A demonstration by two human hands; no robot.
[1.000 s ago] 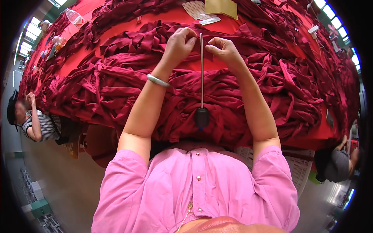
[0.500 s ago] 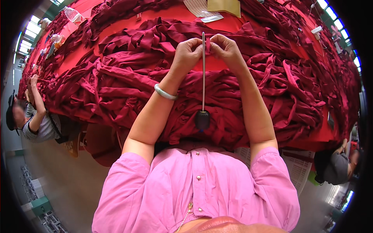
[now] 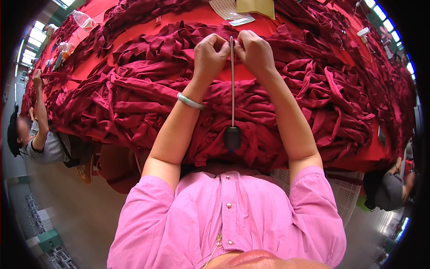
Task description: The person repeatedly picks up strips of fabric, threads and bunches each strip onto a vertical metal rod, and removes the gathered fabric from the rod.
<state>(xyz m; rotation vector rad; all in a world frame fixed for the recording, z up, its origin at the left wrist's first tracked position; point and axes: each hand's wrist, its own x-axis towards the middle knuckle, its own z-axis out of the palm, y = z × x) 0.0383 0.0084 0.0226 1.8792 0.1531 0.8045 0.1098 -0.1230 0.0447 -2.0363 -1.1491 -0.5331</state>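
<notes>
Right hand [image 3: 256,51] — higher; rod [image 3: 232,89] beside

Maroon cloth [image 3: 139,94] heaped on a red table [image 3: 260,29], co-workers [image 3: 48,148] alongside, shows a textile workshop.

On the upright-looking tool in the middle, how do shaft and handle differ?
The metal shaft is long, thin and silvery; the handle is short, thick and black. The shaft's tip is between the left hand and right hand; the handle is apart from both. Both lie along one line.
</notes>
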